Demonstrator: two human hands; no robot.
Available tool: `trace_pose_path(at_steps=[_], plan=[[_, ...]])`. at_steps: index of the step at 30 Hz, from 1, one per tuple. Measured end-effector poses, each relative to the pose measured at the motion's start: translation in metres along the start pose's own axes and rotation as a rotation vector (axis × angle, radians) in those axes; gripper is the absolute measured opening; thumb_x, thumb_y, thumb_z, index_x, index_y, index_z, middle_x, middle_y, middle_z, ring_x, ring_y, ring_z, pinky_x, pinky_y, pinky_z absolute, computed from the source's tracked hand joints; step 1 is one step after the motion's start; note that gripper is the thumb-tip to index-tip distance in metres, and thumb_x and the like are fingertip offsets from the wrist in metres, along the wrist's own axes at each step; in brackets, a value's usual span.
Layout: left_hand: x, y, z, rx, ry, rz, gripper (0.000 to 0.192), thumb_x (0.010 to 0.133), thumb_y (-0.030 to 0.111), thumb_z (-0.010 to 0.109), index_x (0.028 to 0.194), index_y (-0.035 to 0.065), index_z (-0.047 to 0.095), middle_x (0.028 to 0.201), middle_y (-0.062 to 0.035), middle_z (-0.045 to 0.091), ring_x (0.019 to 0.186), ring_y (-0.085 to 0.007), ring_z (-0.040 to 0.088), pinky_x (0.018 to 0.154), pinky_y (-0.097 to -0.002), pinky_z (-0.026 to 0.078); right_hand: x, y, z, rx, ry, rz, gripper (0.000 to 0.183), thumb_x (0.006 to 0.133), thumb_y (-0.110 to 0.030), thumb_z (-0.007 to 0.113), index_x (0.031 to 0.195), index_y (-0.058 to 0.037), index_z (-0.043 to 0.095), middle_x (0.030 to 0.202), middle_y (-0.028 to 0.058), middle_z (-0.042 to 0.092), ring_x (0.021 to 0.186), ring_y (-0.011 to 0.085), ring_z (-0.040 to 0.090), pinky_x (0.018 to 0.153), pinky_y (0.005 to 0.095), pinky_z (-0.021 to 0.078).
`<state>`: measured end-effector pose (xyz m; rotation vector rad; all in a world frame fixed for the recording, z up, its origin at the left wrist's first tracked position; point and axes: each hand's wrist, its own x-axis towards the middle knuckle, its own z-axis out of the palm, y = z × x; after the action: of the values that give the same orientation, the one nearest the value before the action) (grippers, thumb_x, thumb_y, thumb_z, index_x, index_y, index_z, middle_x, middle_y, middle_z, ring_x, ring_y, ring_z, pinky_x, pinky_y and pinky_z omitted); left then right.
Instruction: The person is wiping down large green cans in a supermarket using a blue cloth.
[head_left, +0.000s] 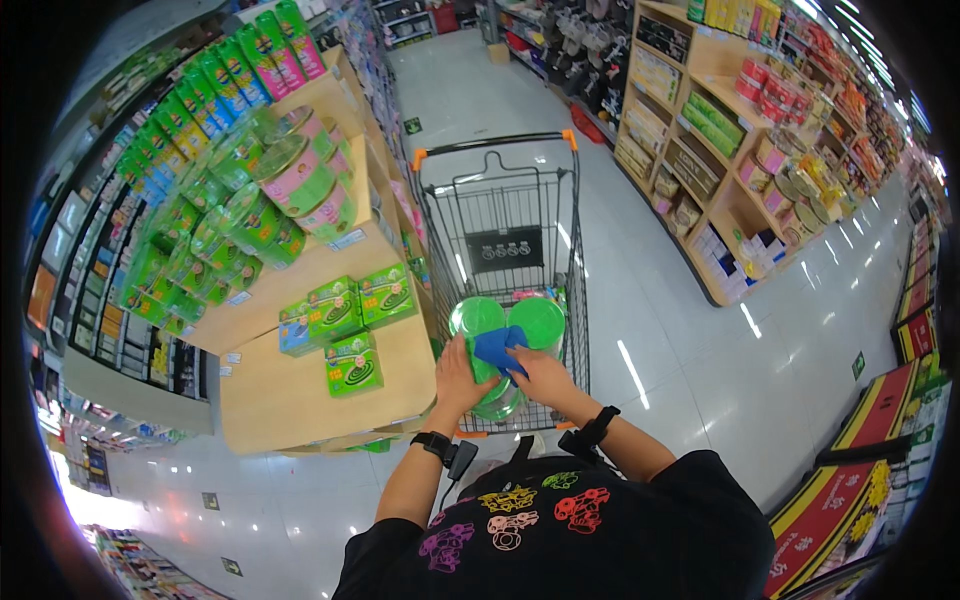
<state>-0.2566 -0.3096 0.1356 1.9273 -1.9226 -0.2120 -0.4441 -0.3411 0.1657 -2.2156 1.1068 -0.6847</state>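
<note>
My right hand (541, 376) grips a folded blue cloth (495, 349) and presses it against a green-lidded tub (477, 315). My left hand (459, 376) lies on the left side of the same tub, its thumb spread towards the cloth; whether it bears the tub's weight I cannot tell. A second green-lidded tub (537, 322) stands to the right, and another green tub (498, 409) shows beneath my hands. These tubs are at the near end of a wire shopping cart (577, 300). Small pink packets (529, 295) lie behind them, partly hidden.
Left of the cart stands a wooden display shelf (405, 375) with green mosquito-coil boxes (354, 366), stacked tubs (247, 217) and spray cans (259, 60). A wooden shelf unit (675, 150) stands at the right. Promotional bins (825, 510) line the lower right. Tiled floor (645, 330) lies between.
</note>
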Motion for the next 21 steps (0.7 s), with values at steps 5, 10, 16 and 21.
trace_pose_path(at_steps=[5, 10, 16, 21], plan=[[0.003, -0.002, 0.004, -0.026, 0.078, 0.123, 0.098, 0.051, 0.040, 0.075, 0.127, 0.0003, 0.026, 0.128, -0.0218, 0.032, 0.117, -0.0349, 0.035, 0.097, -0.0402, 0.030, 0.034, -0.001, 0.024, -0.131, 0.011, -0.179, 0.040, 0.072, -0.016, 0.054, 0.110, -0.0044, 0.051, 0.114, 0.0172, 0.051, 0.105, 0.0362, 0.047, 0.090, 0.0420, 0.0371], [-0.001, -0.008, -0.001, -0.282, 0.075, -0.047, 0.100, 0.051, 0.031, 0.077, 0.129, 0.0018, 0.023, 0.131, -0.0218, 0.029, 0.119, -0.0343, 0.034, 0.099, -0.0372, 0.029, 0.052, -0.009, 0.051, -0.199, 0.018, -0.197, 0.041, 0.070, -0.018, 0.055, 0.107, -0.0007, 0.051, 0.113, 0.0169, 0.051, 0.104, 0.0373, 0.047, 0.090, 0.0428, 0.0370], [0.010, -0.024, -0.011, -0.558, -0.018, 0.015, 0.092, 0.056, 0.019, 0.072, 0.133, 0.0169, 0.023, 0.134, -0.0238, 0.020, 0.127, -0.0360, 0.017, 0.100, -0.0400, 0.028, 0.049, -0.010, 0.052, -0.233, 0.137, -0.250, 0.044, 0.069, -0.027, 0.060, 0.102, 0.0013, 0.055, 0.110, 0.0164, 0.054, 0.103, 0.0385, 0.047, 0.089, 0.0437, 0.0371], [0.032, -0.051, -0.008, -0.609, -0.069, 0.078, 0.062, 0.057, 0.019, 0.072, 0.113, 0.0136, 0.047, 0.132, -0.0209, 0.029, 0.122, -0.0392, 0.028, 0.099, -0.0410, 0.028, 0.052, -0.011, 0.043, -0.281, -0.021, -0.225, 0.040, 0.073, -0.028, 0.060, 0.102, 0.0002, 0.056, 0.110, 0.0159, 0.055, 0.105, 0.0335, 0.049, 0.090, 0.0405, 0.0376]])
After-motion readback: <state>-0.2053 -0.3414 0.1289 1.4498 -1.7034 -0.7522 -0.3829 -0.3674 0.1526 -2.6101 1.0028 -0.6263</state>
